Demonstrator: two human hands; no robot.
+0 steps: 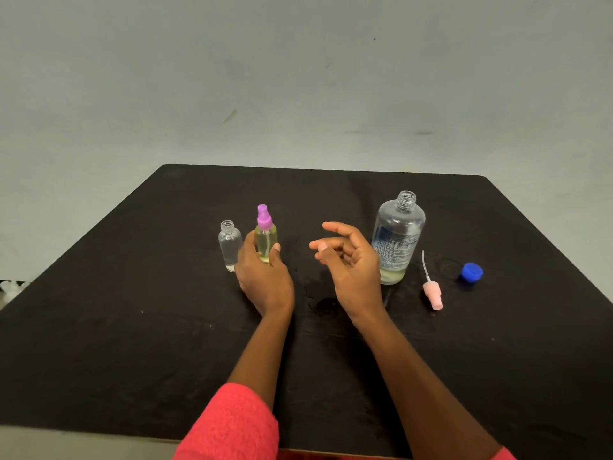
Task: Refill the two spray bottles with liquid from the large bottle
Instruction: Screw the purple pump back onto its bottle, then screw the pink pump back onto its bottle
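My left hand (262, 277) grips a small spray bottle (266, 239) that holds yellowish liquid and wears a purple spray top; it stands upright on the black table (132, 343). Just left of it stands a second small clear bottle (230, 244), uncapped and nearly empty. My right hand (351, 263) hovers open between the spray bottle and the large clear bottle (396, 237), holding nothing. The large bottle is uncapped, with a little yellowish liquid at its bottom. A pink spray top (432, 292) with its tube lies right of it, and a blue cap (471, 271) lies farther right.
A wet patch (323, 302) darkens the table between my hands. A pale wall rises behind the table's far edge. Something white shows at the far left (11, 287), beyond the table edge.
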